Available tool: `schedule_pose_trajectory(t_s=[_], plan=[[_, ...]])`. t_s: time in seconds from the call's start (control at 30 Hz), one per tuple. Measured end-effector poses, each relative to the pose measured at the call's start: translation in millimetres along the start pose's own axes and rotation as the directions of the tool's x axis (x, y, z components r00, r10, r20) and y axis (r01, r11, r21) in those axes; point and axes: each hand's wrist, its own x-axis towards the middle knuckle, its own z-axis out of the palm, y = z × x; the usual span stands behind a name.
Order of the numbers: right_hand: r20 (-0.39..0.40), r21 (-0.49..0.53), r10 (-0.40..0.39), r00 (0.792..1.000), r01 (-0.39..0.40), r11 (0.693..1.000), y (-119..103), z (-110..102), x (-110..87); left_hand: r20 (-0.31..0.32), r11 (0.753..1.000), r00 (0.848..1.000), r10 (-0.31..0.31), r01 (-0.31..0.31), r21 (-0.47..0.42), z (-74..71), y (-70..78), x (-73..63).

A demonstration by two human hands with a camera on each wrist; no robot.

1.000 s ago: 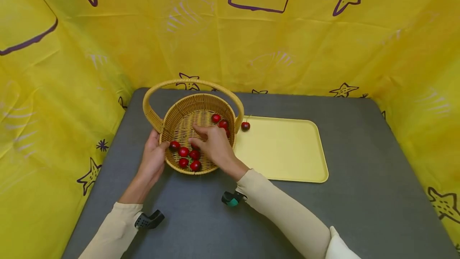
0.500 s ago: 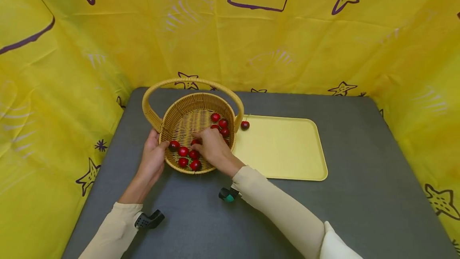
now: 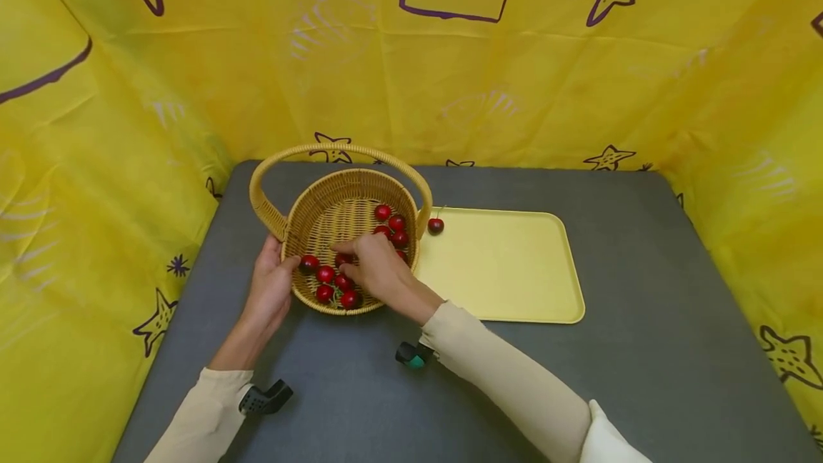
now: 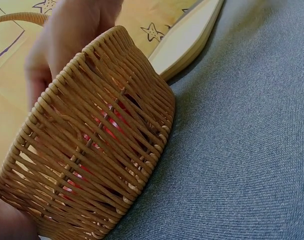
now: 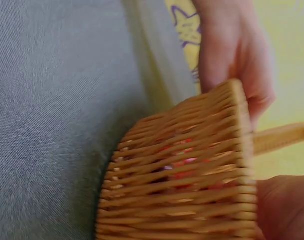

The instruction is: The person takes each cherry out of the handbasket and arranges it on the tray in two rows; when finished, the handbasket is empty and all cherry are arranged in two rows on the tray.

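One round tan wicker basket (image 3: 341, 188), gripped near its nine-o'clock rim by the left hand (image 3: 270, 286); one round dark-red cherry (image 3: 343, 260) inside, toward six o'clock, between the right hand's (image 3: 383, 263) thumb and newly straightened forefinger, spread as I see them, suggesting loosening, not lifting.

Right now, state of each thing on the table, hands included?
Basket: upright, handle raised
Basket cherries: red, loosely grouped
Lone cherry: on tray, stem on
Tray: flat, partly hidden by basket
Left hand: gripping the basket
Right hand: inside basket, fingers at a cherry; grip unclear
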Motion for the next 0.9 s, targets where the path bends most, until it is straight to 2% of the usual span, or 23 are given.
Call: schedule_pose_trajectory(t_s=[0.17, 0.37, 0.47, 0.53, 0.63, 0.7, 0.8, 0.9], plan=[[-0.073, 0.006, -0.144, 0.987, 0.145, 0.989, -14, -29, -23.5, 0.001, 1.0, 1.0, 0.004, -0.004, 0.007, -0.2, 0.3, -1.2], [-0.191, 0.043, -0.233, 0.954, 0.245, 0.969, -28, -75, -69.6, 0.007, 1.0, 1.0, 0.002, -0.002, 0.013, -0.6, -0.5, -1.6], [-0.244, 0.027, -0.306, 0.92, 0.322, 0.946, -31, -98, -93.9, 0.007, 1.0, 1.0, -0.002, 0.002, 0.012, -0.9, -1.0, -1.4], [-0.285, -0.006, -0.369, 0.884, 0.384, 0.923, -28, -112, -108.2, 0.011, 1.0, 1.0, -0.003, 0.003, 0.009, -0.7, -1.3, -1.3], [-0.341, -0.055, -0.439, 0.831, 0.449, 0.892, -17, -129, -124.2, 0.013, 1.0, 1.0, -0.001, 0.001, 0.003, -0.3, -1.8, -0.8], [-0.367, -0.081, -0.455, 0.811, 0.46, 0.884, -3, -138, -130.4, 0.008, 1.0, 1.0, 0.001, -0.001, 0.002, -0.2, -2.5, -0.3], [-0.368, -0.114, -0.446, 0.816, 0.436, 0.892, 22, -146, -134.2, -0.003, 1.0, 1.0, -0.001, 0.001, 0.0, 0.1, -2.6, -0.1], [-0.343, -0.164, -0.413, 0.844, 0.38, 0.91, 49, -149, -134.9, -0.004, 1.0, 1.0, -0.001, 0.001, 0.0, 1.1, -2.6, -0.1]])
